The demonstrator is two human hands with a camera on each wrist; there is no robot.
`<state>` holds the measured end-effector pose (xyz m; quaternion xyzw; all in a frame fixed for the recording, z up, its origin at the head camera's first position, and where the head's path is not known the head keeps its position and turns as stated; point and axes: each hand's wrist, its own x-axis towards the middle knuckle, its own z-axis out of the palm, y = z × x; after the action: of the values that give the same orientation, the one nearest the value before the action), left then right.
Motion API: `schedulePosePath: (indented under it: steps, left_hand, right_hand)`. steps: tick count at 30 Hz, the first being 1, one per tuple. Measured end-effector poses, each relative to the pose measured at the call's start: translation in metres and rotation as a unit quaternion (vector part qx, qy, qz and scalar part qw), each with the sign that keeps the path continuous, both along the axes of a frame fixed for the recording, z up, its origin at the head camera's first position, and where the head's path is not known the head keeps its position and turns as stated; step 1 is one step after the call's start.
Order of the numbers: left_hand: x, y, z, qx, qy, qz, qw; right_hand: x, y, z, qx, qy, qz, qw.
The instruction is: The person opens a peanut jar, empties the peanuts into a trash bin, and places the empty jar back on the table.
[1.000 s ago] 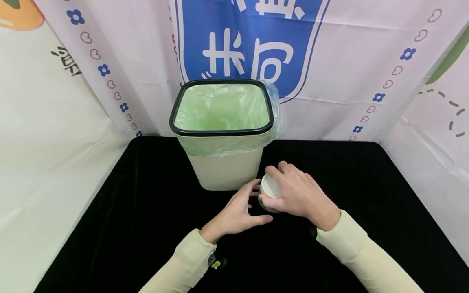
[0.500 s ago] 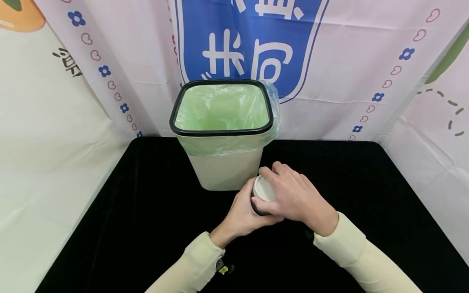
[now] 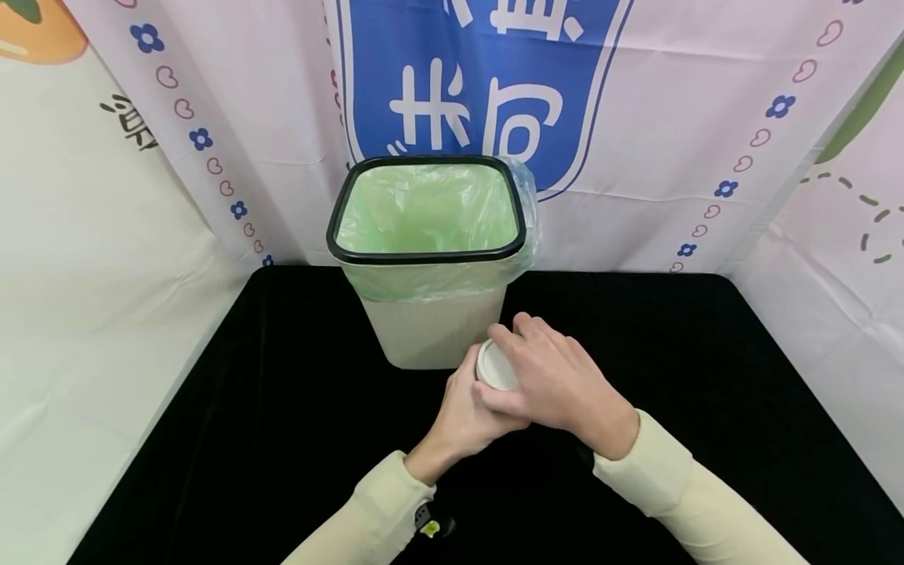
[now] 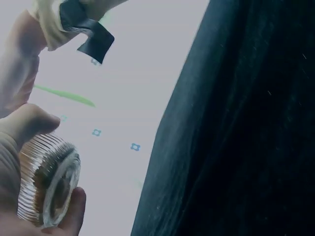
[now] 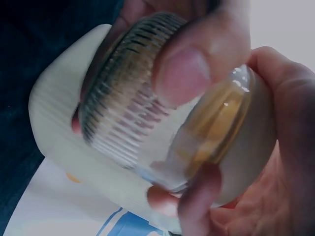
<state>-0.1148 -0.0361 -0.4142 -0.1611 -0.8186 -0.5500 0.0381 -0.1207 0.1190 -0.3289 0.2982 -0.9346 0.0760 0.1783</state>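
A ribbed clear glass jar with a white lid is held between both hands in front of the bin. My left hand wraps round the glass body, which is mostly hidden behind it in the head view. From above, my right hand grips the lid, thumb on the near side and fingers on the far side. Something brown-yellow shows inside the glass in the right wrist view. The left wrist view looks at the round glass base, with thumb and fingers about it; the jar is tilted there.
A pale bin with a black rim and a green plastic liner stands just beyond the hands. Black cloth covers the table. Printed fabric walls enclose the back and sides.
My left hand has come up to the jar and taken hold of its glass body. Both hands and the jar have shifted slightly left, and my right hand has kept its grip on the lid.
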Motion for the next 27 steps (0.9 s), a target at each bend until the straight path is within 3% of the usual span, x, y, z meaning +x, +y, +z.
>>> schedulePosePath:
  steps: [9, 16, 27]
  left_hand:
    - [0.002, -0.006, -0.002, -0.003, 0.003, -0.008, 1.0]
    - [0.003, -0.012, 0.003, -0.003, 0.006, -0.031, 0.9995]
    - [0.005, -0.014, 0.006, -0.008, -0.007, -0.038, 0.9992]
  right_hand:
    - [-0.002, -0.004, -0.008, 0.0, 0.051, 0.036, 0.998]
    - [-0.003, -0.004, -0.007, 0.007, 0.055, 0.059, 0.997]
    - [-0.001, -0.001, -0.003, 0.023, 0.047, 0.086, 0.995]
